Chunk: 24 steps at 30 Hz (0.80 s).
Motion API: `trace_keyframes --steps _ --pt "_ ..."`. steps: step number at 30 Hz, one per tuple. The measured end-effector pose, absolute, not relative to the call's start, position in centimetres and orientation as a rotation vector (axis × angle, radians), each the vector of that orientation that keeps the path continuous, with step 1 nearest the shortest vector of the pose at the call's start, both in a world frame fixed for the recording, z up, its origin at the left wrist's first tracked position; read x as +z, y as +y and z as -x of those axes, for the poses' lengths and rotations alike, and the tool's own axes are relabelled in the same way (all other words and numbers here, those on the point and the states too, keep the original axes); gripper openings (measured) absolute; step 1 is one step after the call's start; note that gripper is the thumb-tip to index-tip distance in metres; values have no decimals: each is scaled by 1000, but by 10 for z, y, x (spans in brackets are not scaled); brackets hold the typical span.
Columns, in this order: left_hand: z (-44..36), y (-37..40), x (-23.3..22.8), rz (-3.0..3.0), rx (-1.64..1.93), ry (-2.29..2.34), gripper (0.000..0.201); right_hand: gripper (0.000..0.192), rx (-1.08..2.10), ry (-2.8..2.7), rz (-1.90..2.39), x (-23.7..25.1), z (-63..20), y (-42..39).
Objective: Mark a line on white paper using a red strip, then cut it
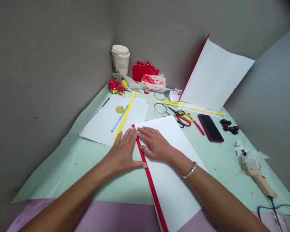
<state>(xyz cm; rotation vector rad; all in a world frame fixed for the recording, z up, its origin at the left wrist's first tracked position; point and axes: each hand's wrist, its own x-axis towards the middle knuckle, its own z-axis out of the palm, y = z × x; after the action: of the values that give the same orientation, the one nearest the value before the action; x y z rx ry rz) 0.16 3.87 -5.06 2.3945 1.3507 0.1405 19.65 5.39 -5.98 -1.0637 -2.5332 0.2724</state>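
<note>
A large white sheet (172,180) lies before me, with a red strip (152,190) along its left edge. My left hand (124,154) rests at that edge, thumb stretched onto the red strip and fingertips near its far end. Its fingers are extended and it grips nothing. My right hand (157,145) lies flat on the sheet, its fingertips touching the strip close to the left fingers. A silver bracelet (190,170) is around the right wrist. Just beyond the left hand, a yellow strip (125,116) and a blue pen (118,121) lie on white paper (99,119).
Scissors (183,120), a phone (210,128), dark beads (229,125) and a glue gun (259,180) with a cable are to the right. Behind stand a lidded cup (120,59), a tissue pack (153,82) and a red-edged white sheet (215,77) leaning on the wall.
</note>
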Motion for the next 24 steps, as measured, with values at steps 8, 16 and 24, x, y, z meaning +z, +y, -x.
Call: trace_keyframes --steps 8,16,24 --pt "-5 36 -52 -2401 149 1394 115 54 268 -2530 1070 -60 -196 53" --pt "-6 35 -54 -2404 166 1389 118 53 305 -2525 1062 -60 -197 54" --pt "-7 34 -51 -2407 144 1410 118 55 313 -2525 1076 -57 -196 53"
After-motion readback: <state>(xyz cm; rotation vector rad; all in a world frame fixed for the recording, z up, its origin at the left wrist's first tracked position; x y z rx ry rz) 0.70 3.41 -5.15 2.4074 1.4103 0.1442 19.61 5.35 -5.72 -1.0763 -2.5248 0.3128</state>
